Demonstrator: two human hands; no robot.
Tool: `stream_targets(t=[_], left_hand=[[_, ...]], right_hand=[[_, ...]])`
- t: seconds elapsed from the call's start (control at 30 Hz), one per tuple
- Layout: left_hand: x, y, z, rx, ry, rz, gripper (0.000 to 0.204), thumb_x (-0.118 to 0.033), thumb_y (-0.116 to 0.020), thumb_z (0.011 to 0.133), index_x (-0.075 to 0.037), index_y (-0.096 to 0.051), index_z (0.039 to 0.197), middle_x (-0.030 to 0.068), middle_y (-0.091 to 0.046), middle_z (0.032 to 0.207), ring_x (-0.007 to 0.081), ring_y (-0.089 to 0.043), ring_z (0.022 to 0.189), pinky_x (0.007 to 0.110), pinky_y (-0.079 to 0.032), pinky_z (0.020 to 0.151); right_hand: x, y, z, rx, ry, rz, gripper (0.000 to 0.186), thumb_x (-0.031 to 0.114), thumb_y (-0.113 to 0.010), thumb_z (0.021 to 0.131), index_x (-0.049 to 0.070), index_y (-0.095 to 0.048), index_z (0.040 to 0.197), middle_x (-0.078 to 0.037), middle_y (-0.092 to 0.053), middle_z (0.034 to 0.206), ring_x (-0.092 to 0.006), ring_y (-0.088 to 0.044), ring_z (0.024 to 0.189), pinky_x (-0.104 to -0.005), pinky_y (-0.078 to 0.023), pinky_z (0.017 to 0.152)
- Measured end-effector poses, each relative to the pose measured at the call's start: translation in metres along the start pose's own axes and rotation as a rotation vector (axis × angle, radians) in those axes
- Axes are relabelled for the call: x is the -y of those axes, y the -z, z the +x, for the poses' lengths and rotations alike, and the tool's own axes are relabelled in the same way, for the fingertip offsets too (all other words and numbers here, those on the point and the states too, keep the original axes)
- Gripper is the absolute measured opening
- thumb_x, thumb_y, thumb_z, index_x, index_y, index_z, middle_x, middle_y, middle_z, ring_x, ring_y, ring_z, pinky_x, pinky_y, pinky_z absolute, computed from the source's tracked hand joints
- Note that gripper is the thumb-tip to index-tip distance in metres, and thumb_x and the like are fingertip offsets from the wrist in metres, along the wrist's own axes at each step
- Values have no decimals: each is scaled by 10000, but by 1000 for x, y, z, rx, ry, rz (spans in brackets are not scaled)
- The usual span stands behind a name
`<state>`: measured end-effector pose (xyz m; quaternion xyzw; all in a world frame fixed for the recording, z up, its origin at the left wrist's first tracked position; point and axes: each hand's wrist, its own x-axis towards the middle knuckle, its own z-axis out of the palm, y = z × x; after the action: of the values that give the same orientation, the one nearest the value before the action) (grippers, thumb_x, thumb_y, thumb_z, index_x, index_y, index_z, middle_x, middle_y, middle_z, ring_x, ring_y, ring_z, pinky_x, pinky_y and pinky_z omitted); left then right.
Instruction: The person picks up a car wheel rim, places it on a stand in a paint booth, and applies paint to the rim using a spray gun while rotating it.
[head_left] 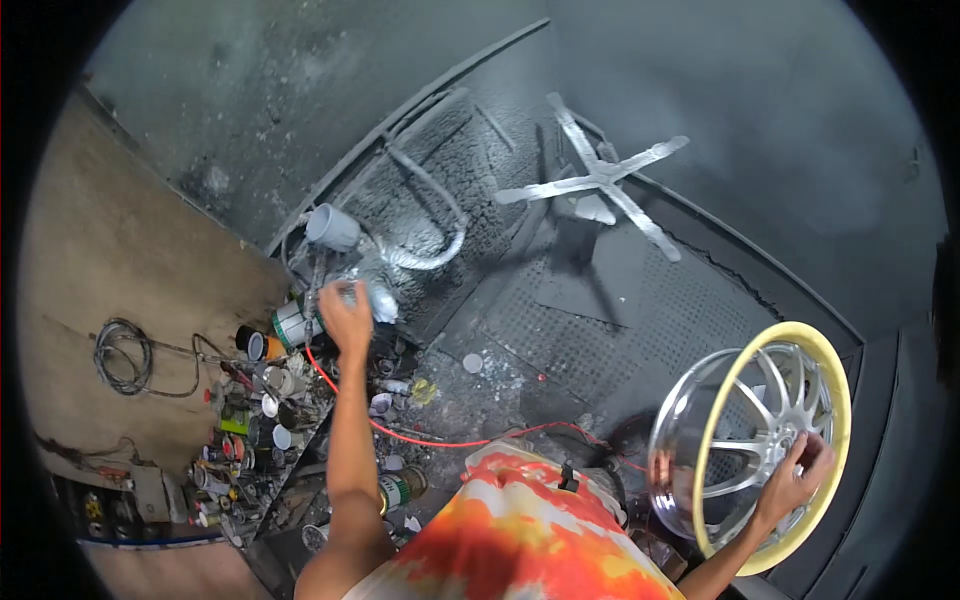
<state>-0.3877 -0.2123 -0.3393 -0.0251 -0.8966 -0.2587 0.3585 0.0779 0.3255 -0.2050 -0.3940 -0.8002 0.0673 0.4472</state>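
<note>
My left hand (347, 312) has its fingers curled beside a crumpled pale-blue wrapped item (383, 300), below a grey cup (333, 228) on a dark fitting; what the fingers grip is hidden. My right hand (800, 467) holds a silver multi-spoke wheel (750, 445) at its hub. The wheel's near rim carries a yellow band (831, 385) and stands tilted at my lower right. A red hose (450, 442) runs from near my left hand across to the wheel.
A paint-coated cross-shaped stand (600, 180) rises at the back centre. Crowded cans, cups and bottles (265, 435) fill the left side, with a coiled cable (122, 355) beyond. Grey booth walls (760, 120) and a coated bent pipe (430, 255) surround the stand.
</note>
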Motion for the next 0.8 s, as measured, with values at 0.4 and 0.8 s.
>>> stream_targets(t=[0.4,0.8], left_hand=[[214,-45,11,458,-29,158,448,-353,-675,1002,37,-585,1203,323,-569,1248,534,-584,1114,558,-488,951],[190,-21,5,634,125,-128,375,-318,-685,1007,23,-626,1151,333,-700,951,572,-648,943,596,-494,793]], right_hand=[[175,-107,-144,581,161,152,93,-17,-691,934,-28,-599,931,-74,-518,889,-190,-522,760,-323,-427,687],[297,-174,-206,931,180,561,122,91,-747,927,9,-690,998,-145,-570,926,-294,-662,753,-388,-538,650]])
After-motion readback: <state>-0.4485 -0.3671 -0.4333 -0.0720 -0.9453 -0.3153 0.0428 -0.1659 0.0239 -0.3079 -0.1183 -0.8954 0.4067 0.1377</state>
